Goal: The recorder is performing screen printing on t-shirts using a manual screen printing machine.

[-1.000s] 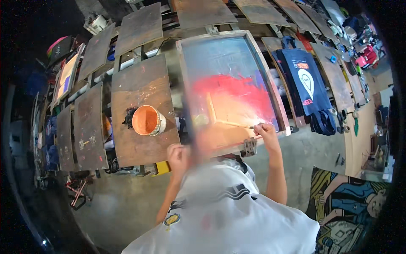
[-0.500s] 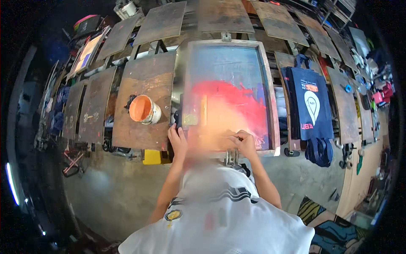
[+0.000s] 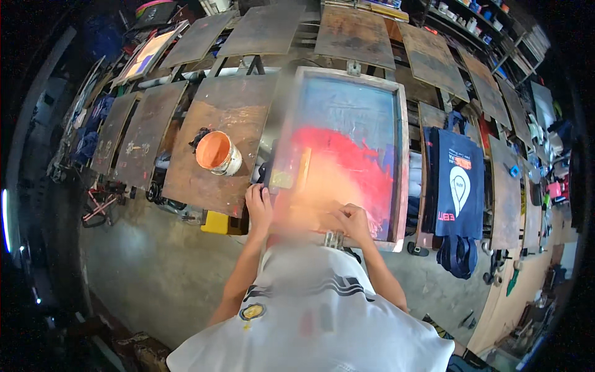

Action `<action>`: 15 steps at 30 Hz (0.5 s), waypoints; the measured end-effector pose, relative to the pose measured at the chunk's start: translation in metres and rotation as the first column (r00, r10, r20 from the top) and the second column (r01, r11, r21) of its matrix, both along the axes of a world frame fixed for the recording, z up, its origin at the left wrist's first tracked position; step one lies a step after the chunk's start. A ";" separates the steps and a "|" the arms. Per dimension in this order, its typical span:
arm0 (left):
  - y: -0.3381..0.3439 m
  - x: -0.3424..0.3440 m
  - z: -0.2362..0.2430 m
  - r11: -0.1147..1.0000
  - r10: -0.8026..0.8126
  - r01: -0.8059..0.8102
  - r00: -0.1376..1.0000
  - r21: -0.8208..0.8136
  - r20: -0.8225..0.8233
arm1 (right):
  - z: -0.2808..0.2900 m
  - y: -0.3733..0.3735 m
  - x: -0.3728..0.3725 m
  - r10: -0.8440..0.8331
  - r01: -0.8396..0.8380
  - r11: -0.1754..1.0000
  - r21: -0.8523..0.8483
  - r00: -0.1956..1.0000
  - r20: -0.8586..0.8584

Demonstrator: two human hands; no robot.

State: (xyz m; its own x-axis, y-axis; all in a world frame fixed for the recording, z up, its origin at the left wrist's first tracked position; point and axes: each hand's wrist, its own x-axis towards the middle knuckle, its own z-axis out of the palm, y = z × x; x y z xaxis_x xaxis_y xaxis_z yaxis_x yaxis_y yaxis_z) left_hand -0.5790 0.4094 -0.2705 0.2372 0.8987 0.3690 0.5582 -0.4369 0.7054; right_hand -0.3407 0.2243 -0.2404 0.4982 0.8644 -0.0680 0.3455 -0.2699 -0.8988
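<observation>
A wooden-framed printing screen (image 3: 403,167) lies in front of me, its mesh blue at the far end with red and orange ink across the near half. My right hand (image 3: 352,221) is over the orange near end, thumb and fingers pinched together; whatever they hold, if anything, is too small to make out. At the screen's near left corner is my left hand (image 3: 258,204), fingers stretched forward beside a dark item (image 3: 260,175). A narrow orange strip (image 3: 304,168) lies on the screen. A blurred band hides part of the screen's left side.
An open tub of orange ink (image 3: 220,154) stands on the brown board (image 3: 204,195) to the left. Navy tote bags (image 3: 457,186) lie on a board at the right. More boards (image 3: 354,40) run along the back. Below the left board sits a yellow container (image 3: 215,222).
The whole view has shifted and tilted slightly, showing more shelving at the back right. Both hands stay at nearly the same places by the screen, the right still pinched.
</observation>
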 end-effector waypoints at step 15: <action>0.001 0.002 0.000 0.999 -0.018 0.017 1.000 -0.039 -0.019 | 0.006 -0.019 0.029 0.035 -0.021 0.988 -0.151 0.996 0.086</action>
